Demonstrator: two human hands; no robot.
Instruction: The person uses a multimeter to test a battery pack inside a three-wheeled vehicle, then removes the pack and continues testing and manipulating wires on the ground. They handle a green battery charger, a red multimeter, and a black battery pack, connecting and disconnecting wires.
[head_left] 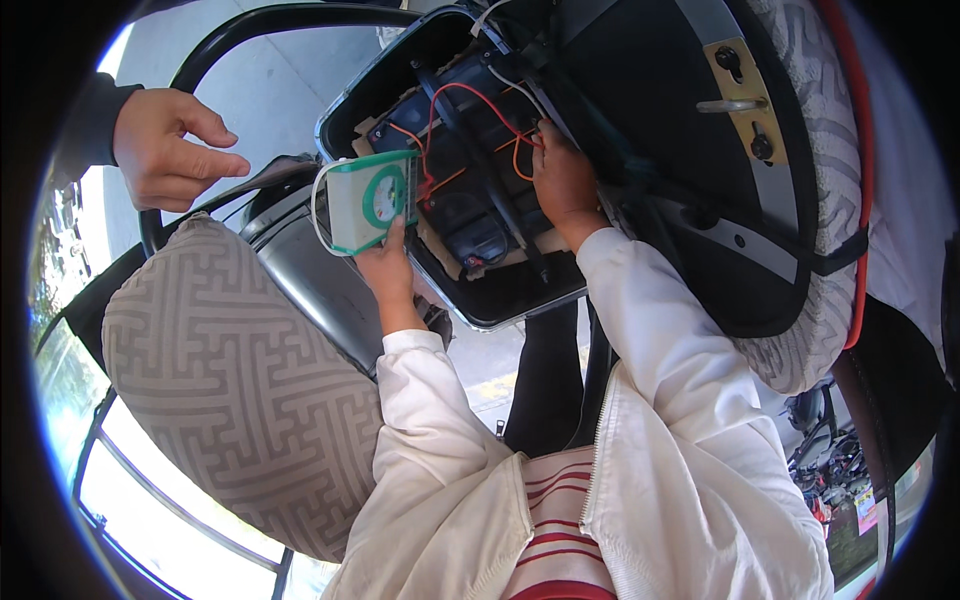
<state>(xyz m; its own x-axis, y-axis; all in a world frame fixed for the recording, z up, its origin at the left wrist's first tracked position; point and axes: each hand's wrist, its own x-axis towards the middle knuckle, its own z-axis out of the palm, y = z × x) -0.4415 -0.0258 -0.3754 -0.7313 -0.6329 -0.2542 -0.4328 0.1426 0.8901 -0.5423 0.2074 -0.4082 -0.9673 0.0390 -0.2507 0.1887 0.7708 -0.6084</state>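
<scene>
My left hand [387,265] grips a meter with a green-and-white case [350,205], a round dial and a pale strap. The meter is held tilted at the left rim of an open black box [468,312]. Inside the box sit several dark batteries [478,225] joined by orange wires [450,181]. Over them arcs a thin red wire [472,88], running to the fingertips of my right hand [566,185]. That hand is closed at the box's right side; its fingertips are partly hidden. A black strap [465,140] crosses the batteries.
Another person's hand [170,150] in a dark sleeve reaches in from the left, index finger out. A patterned seat cushion [240,390] lies at the left. To the right stands a raised seat with a black underside [690,130] and a brass-coloured latch plate [738,100].
</scene>
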